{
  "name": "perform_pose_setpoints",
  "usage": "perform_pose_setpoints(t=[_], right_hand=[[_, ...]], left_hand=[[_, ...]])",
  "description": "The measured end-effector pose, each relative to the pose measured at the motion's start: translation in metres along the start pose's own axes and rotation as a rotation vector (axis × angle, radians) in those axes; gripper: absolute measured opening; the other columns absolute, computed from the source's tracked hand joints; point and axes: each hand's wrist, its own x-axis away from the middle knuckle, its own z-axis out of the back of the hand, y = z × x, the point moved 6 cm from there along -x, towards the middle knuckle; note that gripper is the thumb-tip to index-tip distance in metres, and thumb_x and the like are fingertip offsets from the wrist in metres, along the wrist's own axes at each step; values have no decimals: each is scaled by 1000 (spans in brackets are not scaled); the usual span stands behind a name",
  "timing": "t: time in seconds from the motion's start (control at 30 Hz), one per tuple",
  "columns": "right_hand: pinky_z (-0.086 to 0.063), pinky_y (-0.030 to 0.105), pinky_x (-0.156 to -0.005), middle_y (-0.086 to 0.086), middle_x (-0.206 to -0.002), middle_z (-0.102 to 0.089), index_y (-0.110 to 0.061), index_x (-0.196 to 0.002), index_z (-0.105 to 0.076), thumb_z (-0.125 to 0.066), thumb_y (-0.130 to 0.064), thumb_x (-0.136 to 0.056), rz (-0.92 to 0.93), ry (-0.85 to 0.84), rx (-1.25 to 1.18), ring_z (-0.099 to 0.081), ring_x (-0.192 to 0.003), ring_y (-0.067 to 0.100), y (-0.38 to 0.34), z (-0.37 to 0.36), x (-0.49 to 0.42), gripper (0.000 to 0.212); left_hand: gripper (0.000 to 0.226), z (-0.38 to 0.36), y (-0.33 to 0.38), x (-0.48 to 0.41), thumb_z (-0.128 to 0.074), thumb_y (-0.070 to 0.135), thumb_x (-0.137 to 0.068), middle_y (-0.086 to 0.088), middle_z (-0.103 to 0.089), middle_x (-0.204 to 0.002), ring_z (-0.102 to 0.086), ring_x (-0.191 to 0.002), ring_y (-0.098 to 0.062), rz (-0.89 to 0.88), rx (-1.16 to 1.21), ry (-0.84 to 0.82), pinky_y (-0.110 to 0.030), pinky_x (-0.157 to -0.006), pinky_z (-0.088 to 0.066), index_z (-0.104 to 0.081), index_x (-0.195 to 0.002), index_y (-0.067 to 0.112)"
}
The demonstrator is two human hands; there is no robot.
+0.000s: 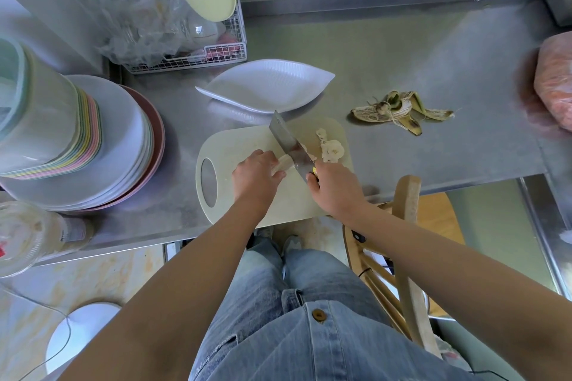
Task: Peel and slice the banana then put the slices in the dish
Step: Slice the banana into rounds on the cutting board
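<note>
1. The right hand (pixel 335 192) has its grip wrapped round the handle of a cleaver (pixel 289 142), whose blade is down across the banana (pixel 283 164) on the cutting board (pixel 241 139).
2. The left hand (pixel 257 175) grips the short uncut stub, with its fingers curled over it just beside the blade.
3. The cut slices (pixel 331 150) lie in a small heap on the board's far right corner. The white dish (pixel 266 85) waits empty just behind the board, and the peel (pixel 399 111) lies on the table well off to the right.
4. I think the main risk is those left fingers. The stub is short and looks soft, so the blade may skid sideways and nick a fingertip.
5. The board's near edge sits right at the front edge of the table (pixel 433 56). A hard chop could slide it on the smooth metal or tip it toward the floor.
6. Slices may cling to the wide blade and drop off when they are moved to the dish.
7. The table is dull, scuffed steel set against a wall.
8. On its left stand a stack of plates (pixel 130 139) and a wire rack (pixel 216 52) holding a pale green plate and crumpled plastic.
9. A wooden chair (pixel 408 204) stands close by the person's right side.
</note>
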Motion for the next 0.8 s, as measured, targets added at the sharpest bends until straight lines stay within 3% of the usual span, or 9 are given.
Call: perform_pose_setpoints(t=[0.2, 0.4, 0.6, 0.8], right_hand=[[-34, 28, -60, 1, -75, -48, -8, -98, -56, -39, -29, -100, 2, -9, 19, -55, -71, 21, 5, -16, 1, 27], [-48, 34, -64, 1, -73, -48, -9, -96, -55, -39, -30, -100, 0, 9, -10, -59, -73, 22, 11, -10, -2, 27], [-32, 30, -56, -4, -60, -37, -15, -78, -39, -43, -28, -98, 40, 28, -33, -44, -61, 19, 16, -7, 5, 25], [-35, 31, -58, 2, -69, -47, -12, -81, -46, -42, -30, -98, 2, -4, -39, -50, -65, 21, 30, -14, 6, 25]], left_hand=[[26, -3, -1, 0, -63, 39, -88, 2, -62, -106, -61, -89, -24, -16, -12, -7, -32, -74, -48, -64, -108, 23], [40, -2, -3, 5, -62, 44, -87, 1, -57, -113, -55, -104, -21, -7, -155, -45, -35, -78, -48, -57, -119, 21], [36, 3, -8, 6, -51, 40, -93, -6, -57, -112, -55, -101, -25, 27, -128, 17, -35, -76, -45, -55, -115, 12], [39, -3, 1, 9, -42, 36, -98, -12, -53, -118, -56, -102, -26, -1, -236, -41, -31, -79, -46, -49, -122, 5]])
